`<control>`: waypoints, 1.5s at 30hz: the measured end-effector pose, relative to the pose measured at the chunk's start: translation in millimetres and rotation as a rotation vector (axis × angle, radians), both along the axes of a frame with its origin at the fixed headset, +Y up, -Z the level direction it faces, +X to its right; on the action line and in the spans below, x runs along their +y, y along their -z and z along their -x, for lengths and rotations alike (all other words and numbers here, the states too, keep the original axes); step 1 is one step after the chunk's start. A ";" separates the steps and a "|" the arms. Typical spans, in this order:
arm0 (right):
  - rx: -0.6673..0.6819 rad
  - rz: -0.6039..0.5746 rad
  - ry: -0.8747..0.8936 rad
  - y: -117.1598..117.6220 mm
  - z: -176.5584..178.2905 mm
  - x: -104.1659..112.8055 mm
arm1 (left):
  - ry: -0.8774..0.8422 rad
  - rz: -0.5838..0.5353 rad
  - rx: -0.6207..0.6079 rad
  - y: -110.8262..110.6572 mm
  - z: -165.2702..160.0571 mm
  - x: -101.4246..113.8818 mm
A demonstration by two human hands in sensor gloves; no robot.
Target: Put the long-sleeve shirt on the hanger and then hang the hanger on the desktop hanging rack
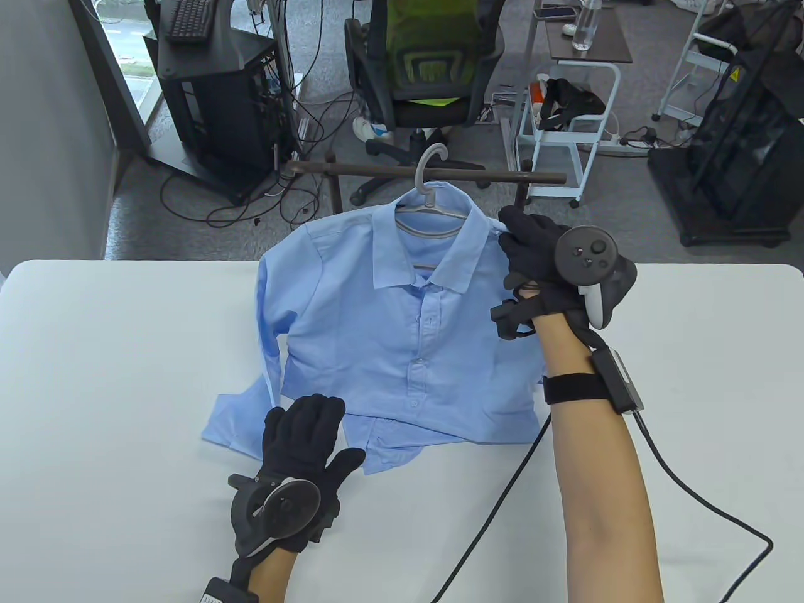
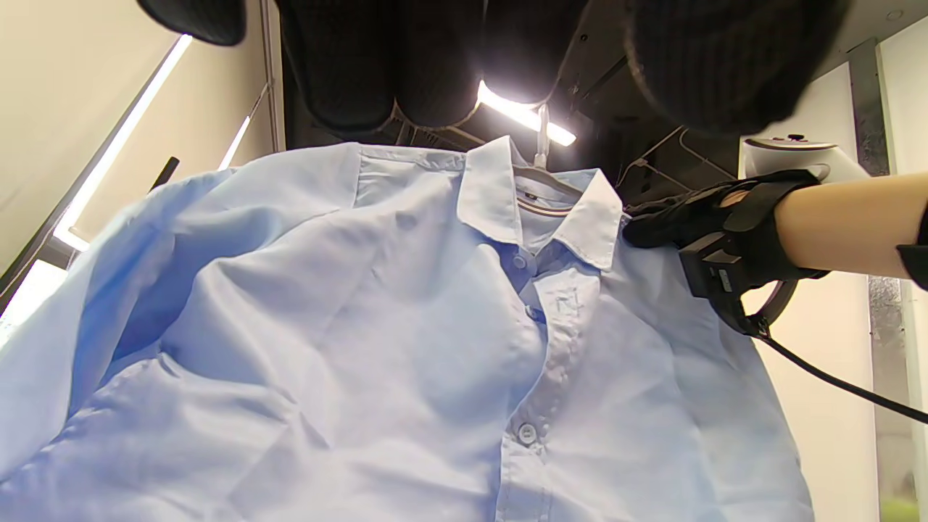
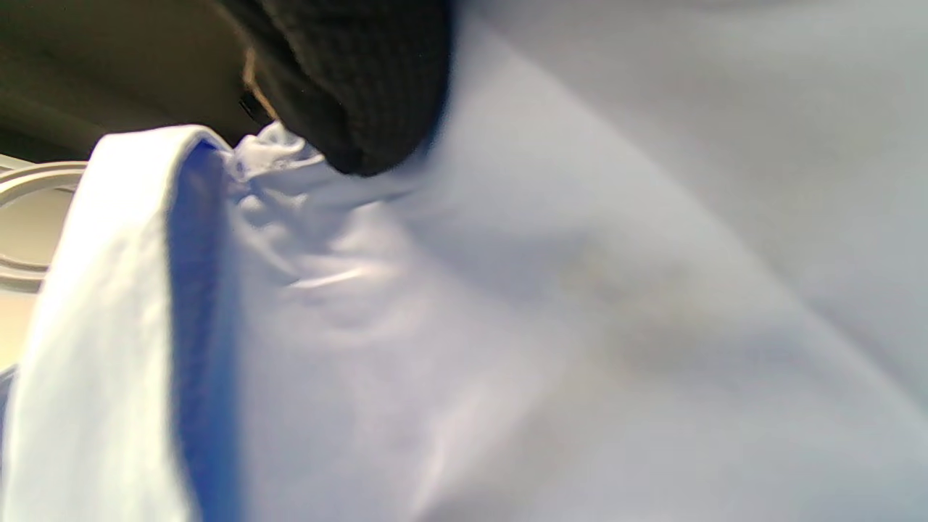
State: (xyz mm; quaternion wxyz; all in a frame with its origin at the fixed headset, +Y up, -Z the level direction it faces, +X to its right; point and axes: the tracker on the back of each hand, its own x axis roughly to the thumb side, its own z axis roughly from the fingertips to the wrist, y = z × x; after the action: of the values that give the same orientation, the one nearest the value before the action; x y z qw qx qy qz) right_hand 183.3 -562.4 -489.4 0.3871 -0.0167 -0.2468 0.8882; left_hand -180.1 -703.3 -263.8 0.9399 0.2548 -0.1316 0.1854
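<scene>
A light blue long-sleeve shirt [image 1: 402, 326] is buttoned over a grey hanger [image 1: 429, 188]. Its hem and a sleeve lie on the white table [image 1: 94, 377]. The hanger's hook crosses the dark bar of the rack [image 1: 352, 168] at the table's far edge; whether it bears on the bar I cannot tell. My right hand [image 1: 527, 248] grips the shirt's shoulder beside the collar, and a fingertip [image 3: 362, 87] digs into the cloth [image 3: 580, 290]. My left hand [image 1: 308, 427] lies flat on the lower hem with straight fingers. The left wrist view shows the shirt front [image 2: 406, 348], the hook [image 2: 542, 156] and my right hand [image 2: 674, 221].
A black cable [image 1: 691, 496] runs from my right wrist across the table's right side. Beyond the rack stand an office chair [image 1: 427, 75], a black computer cabinet [image 1: 213, 94] and white carts [image 1: 565, 125] on the floor.
</scene>
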 end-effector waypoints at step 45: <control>0.036 -0.026 -0.160 -64.4 -28.6 -2.7 | 0.079 0.087 -0.034 3.3 -10.7 -3.7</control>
State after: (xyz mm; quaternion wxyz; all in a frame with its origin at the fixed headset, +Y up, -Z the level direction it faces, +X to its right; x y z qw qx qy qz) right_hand 211.9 -565.1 -425.0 0.3196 0.0244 -0.2519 0.9131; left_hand -169.4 -707.1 -267.1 0.9543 0.2050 -0.1494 0.1579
